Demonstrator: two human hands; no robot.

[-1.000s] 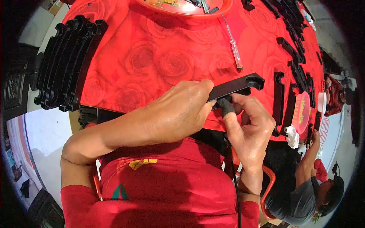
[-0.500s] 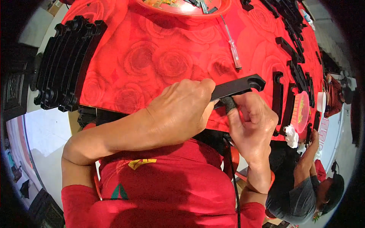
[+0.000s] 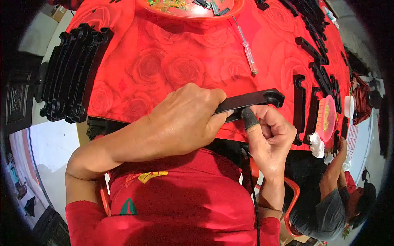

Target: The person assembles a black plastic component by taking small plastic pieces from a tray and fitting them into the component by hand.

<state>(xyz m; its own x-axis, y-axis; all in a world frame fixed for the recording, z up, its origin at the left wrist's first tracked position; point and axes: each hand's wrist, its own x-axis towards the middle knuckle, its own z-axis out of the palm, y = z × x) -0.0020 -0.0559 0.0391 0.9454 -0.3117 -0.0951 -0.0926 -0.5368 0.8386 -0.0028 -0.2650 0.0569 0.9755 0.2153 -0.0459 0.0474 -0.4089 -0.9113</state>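
Note:
A black plastic bar with a hooked, notched far end is held over the near edge of the table, slanting slightly up to the right. My left hand is closed around its left end, back of the hand upward. Under the notched end, my right hand is closed, fingers curled and thumb pressed to the bar's underside. That thumb wears a dark wrap. Whatever lies between the right fingertips and the bar is hidden. Beyond the hands, a screwdriver with a clear handle rests on the red rose-patterned tablecloth.
Several similar black bars lie stacked at the left edge. More bars lie along the right. A red tray of small parts stands at the back. At right are a pink basket, crumpled white tissue and a seated co-worker.
The bar and both hands have shifted slightly left and down in the picture. My right thumb now tilts more to the left under the bar. Both hands keep their places on it.

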